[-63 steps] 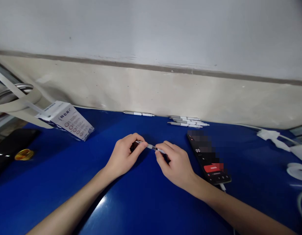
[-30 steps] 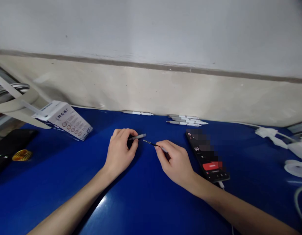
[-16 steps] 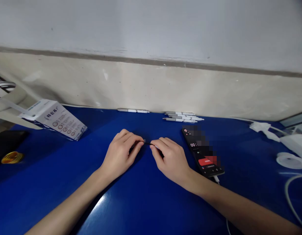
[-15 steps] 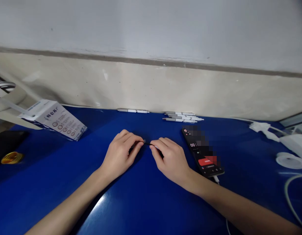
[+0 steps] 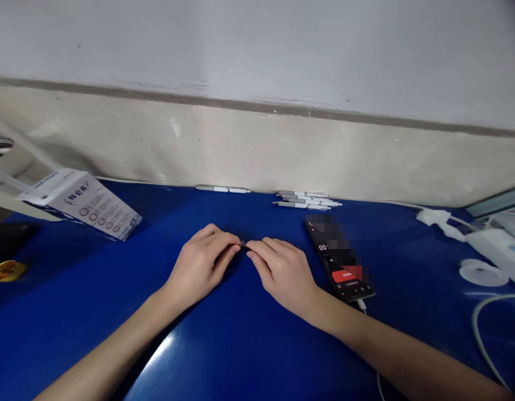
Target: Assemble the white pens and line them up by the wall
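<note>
My left hand (image 5: 203, 262) is closed, its thumb and forefinger pinching a small grey piece (image 5: 242, 244) that looks like a pen part. Opposite it, my right hand (image 5: 285, 270) is closed in a pinch as well, its fingertips almost meeting the left ones. A thin dark rod like a pen refill runs between them; most of it is hidden by the fingers. Behind the hands, one white-and-grey pen (image 5: 223, 189) lies along the wall. Several similar pens (image 5: 307, 199) lie in a bunch to its right.
A phone (image 5: 339, 259) with a charging cable lies beside my right hand. On the left are a white printed box (image 5: 90, 203) and a yellow ring-shaped roll (image 5: 9, 271). A white round lid (image 5: 483, 273) and a white power strip (image 5: 498, 250) sit at the right. The wall (image 5: 241, 139) bounds the blue table (image 5: 224, 345).
The fingertips have come closer together, and less of the dark rod shows between them. The whole view has shifted slightly, so the things on the table appear further left.
</note>
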Demonstrator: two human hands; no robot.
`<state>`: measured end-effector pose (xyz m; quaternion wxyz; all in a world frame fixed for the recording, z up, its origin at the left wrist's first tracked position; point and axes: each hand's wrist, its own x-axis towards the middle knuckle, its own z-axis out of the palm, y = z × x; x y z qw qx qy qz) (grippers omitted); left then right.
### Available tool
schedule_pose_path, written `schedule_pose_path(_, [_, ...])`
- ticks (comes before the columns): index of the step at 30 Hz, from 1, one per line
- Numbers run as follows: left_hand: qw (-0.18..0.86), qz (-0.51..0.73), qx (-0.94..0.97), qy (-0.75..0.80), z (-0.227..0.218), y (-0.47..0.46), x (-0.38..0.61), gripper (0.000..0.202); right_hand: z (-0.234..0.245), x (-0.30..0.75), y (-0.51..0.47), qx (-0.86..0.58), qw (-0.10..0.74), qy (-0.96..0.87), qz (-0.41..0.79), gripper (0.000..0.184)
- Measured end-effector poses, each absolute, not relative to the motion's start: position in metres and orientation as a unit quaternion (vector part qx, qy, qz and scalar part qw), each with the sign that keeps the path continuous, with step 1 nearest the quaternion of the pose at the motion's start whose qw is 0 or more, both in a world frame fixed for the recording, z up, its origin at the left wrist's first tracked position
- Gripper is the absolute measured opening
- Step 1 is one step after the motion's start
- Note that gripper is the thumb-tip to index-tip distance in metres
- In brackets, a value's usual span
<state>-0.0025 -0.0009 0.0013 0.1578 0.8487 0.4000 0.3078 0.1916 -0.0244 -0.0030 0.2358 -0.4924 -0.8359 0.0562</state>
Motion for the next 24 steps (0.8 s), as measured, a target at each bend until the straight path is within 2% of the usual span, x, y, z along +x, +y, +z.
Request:
schedule_pose_path(8, [0.133, 0.319, 0.823, 0.45, -0.0003, -0.0014, -0.0012, 0.014, -0.0003, 0.1905, -0.0256, -0.533, 0.23, -0.811, 0.078, 0.023])
schedule_pose_path(13, [0.144, 0.319, 0.782, 0.516, 0.0015, 0.0, -0.0019, 0.017, 0.0001, 0.191, -0.0258, -0.545, 0.259, -0.791, 0.101, 0.022])
schedule_pose_path(24, [0.121, 0.32, 0.788, 0.511, -0.0018, 0.0014, -0.0019, 0.011, 0.002, 0.1914, -0.0258, -0.542, 0.291, -0.776, 0.138, 0.021])
